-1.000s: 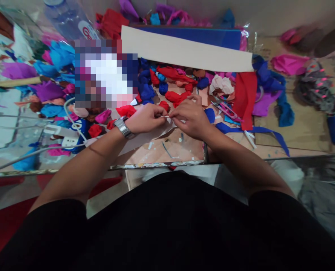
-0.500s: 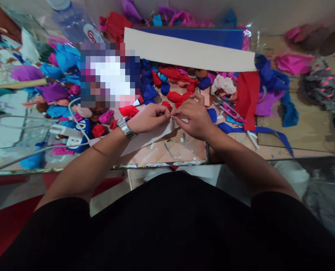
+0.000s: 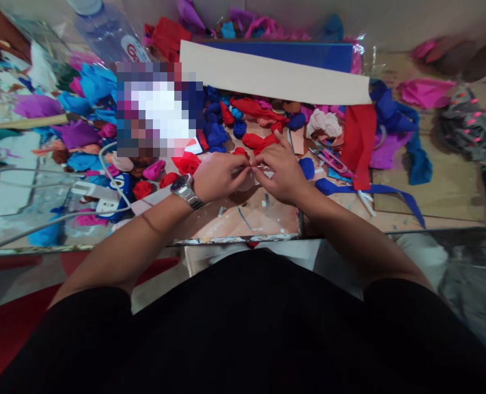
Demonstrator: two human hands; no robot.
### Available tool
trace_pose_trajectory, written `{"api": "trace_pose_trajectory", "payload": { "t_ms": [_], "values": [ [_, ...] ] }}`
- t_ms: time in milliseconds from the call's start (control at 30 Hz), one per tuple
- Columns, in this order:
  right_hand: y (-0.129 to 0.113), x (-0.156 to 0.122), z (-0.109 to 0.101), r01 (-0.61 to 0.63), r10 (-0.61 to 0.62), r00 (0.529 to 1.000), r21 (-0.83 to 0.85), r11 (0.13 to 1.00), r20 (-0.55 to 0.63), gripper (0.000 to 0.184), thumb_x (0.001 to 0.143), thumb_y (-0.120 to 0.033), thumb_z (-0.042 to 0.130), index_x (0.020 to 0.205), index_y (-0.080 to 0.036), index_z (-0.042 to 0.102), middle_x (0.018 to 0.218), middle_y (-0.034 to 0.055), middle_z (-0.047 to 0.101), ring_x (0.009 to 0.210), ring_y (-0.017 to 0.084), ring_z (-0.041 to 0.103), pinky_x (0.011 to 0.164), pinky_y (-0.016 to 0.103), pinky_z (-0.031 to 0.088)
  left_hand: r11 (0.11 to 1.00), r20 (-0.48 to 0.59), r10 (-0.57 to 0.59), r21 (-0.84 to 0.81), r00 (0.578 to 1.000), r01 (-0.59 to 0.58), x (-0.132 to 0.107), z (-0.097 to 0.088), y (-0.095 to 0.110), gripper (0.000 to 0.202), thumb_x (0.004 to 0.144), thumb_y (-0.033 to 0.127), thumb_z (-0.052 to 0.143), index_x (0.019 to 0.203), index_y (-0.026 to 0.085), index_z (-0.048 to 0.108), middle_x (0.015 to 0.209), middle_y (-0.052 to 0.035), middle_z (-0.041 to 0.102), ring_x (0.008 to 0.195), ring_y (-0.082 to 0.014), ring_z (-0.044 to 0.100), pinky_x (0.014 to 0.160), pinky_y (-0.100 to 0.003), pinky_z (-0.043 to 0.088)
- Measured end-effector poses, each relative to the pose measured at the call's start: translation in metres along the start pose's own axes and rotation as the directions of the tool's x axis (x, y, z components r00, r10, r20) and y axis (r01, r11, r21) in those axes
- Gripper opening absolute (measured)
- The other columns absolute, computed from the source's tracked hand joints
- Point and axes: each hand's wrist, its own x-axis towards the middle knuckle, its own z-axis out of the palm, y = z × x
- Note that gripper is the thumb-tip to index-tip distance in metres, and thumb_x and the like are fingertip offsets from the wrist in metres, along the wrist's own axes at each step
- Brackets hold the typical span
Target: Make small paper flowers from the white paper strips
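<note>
My left hand (image 3: pixel 219 178), with a metal watch (image 3: pixel 186 191) on its wrist, pinches a pale strip of paper (image 3: pixel 151 200) between thumb and fingers. The strip runs back beneath that wrist. Fingertip to fingertip with it, my right hand (image 3: pixel 282 174) is closed in a pinch on the same paper; a small pale bit shows between its fingers. The exact fold at the fingertips is hidden. Just beyond the hands lie crumpled red paper pieces (image 3: pixel 260 142). Pink-handled scissors (image 3: pixel 333 161) rest right of my right hand, beside a red paper strip (image 3: pixel 358 145).
A long cream strip (image 3: pixel 275 75) lies across the back over a blue sheet (image 3: pixel 316 54). A plastic bottle (image 3: pixel 103 33) stands at back left. A white cable (image 3: pixel 62 218) crosses the left side near a power strip (image 3: pixel 107 205). A blue strip (image 3: pixel 390 190) lies at right.
My left hand has turned and shifted slightly right and nearer to me, so the watch face now shows. The pale paper below the hands shows less. My right hand has shifted only slightly.
</note>
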Motion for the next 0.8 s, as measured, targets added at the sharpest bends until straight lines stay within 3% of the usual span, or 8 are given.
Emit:
{"api": "trace_pose_trajectory", "payload": {
  "t_ms": [167, 333, 633, 800],
  "values": [
    [-0.002, 0.001, -0.001, -0.005, 0.005, 1.0, -0.022, 1.0, 0.017, 0.01, 0.095, -0.025, 0.057, 0.09, -0.026, 0.066, 0.089, 0.0022, 0.07, 0.098, 0.026, 0.063, 0.131, 0.063, 0.023, 0.991, 0.047, 0.074, 0.112, 0.996, -0.079, 0.0, 0.004, 0.0, 0.031, 0.104, 0.035, 0.051, 0.097, 0.02, 0.077, 0.083, -0.0071, 0.074, 0.072, -0.0196, 0.065, 0.064, -0.033, 0.033],
    [0.001, 0.0, -0.002, -0.02, 0.02, 0.999, -0.023, 1.0, 0.026, 0.012, 0.097, -0.03, 0.058, 0.095, -0.025, 0.069, 0.093, 0.0025, 0.071, 0.103, 0.027, 0.062, 0.13, 0.065, 0.02, 0.991, 0.069, 0.025, 0.131, 0.997, -0.034, 0.0, 0.002, -0.001, 0.036, 0.107, 0.04, 0.049, 0.099, 0.02, 0.077, 0.08, -0.0069, 0.074, 0.07, -0.0206, 0.065, 0.062, -0.034, 0.033],
    [0.005, 0.001, -0.006, 0.038, -0.036, 0.998, -0.042, 0.998, 0.047, 0.018, 0.099, -0.037, 0.06, 0.089, -0.025, 0.07, 0.089, 0.0049, 0.073, 0.097, 0.028, 0.066, 0.127, 0.066, 0.031, 1.0, 0.072, -0.014, 0.003, 0.997, 0.014, 0.001, 0.0, -0.002, 0.042, 0.104, 0.051, 0.053, 0.093, 0.019, 0.079, 0.071, -0.006, 0.071, 0.062, -0.018, 0.06, 0.062, -0.033, 0.032],
    [0.002, 0.001, -0.007, 0.05, -0.046, 0.997, -0.049, 0.998, 0.063, 0.014, 0.097, -0.032, 0.06, 0.086, -0.027, 0.069, 0.086, 0.0029, 0.072, 0.096, 0.028, 0.066, 0.129, 0.066, 0.029, 0.996, 0.101, -0.011, -0.084, 0.995, 0.019, 0.001, -0.006, 0.0, 0.039, 0.1, 0.05, 0.056, 0.089, 0.019, 0.078, 0.069, -0.0041, 0.069, 0.058, -0.0152, 0.054, 0.062, -0.032, 0.032]
  ]
}}
